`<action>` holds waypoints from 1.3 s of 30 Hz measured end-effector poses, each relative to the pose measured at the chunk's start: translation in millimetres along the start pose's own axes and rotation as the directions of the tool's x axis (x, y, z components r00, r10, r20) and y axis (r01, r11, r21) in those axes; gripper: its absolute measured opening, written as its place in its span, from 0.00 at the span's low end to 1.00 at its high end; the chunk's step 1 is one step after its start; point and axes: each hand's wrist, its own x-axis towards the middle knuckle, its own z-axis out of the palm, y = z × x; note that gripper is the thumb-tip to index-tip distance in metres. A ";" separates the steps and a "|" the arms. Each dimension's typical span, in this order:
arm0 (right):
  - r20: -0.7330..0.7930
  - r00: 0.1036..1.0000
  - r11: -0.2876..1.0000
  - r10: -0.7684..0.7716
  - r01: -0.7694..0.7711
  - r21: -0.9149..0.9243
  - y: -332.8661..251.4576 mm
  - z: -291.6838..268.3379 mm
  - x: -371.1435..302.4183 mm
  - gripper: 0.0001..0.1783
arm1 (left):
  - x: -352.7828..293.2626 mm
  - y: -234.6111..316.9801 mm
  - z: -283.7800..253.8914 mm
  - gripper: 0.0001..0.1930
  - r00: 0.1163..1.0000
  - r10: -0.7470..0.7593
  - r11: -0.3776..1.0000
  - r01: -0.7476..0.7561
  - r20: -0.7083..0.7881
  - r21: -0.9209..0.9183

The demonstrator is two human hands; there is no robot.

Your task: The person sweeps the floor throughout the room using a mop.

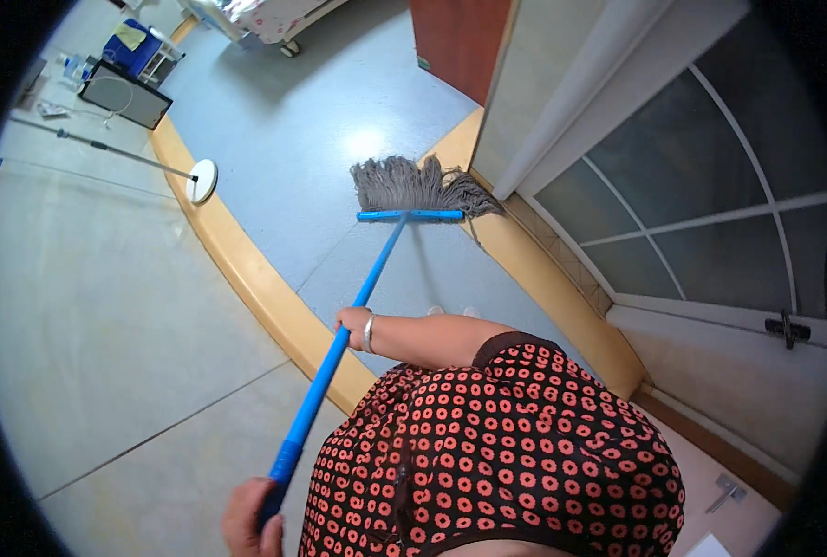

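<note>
A mop with a blue handle [320, 381] runs slantwise from the lower left up to the middle of the view. My right hand [353, 327], a silver bracelet at its wrist, is wrapped round the handle partway along. Near the handle's top end, my left hand [249, 520] grips it; some of its fingers are hidden. The grey string mop head [399, 186] hangs from a blue crossbar [432, 215] and lies spread on the blue-grey floor [320, 121]. On its right, the strands touch the tan skirting by the doorway corner.
At right stands a white-framed door [659, 232] with dark panes and a black handle [787, 330]. A pale wall [125, 325] with tan skirting [237, 288] curves along the left. Farther off are a round white base on a pole [203, 181], a reddish-brown panel [460, 42] and a wheeled bed [274, 19].
</note>
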 end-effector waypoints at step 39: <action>-0.009 0.999 0.926 -0.045 0.039 -0.375 33.4 -31.2 -15.6 0.06 | -65.0 -92.5 75.8 0.25 0.816 -0.467 0.655 0.578 0.341 -0.486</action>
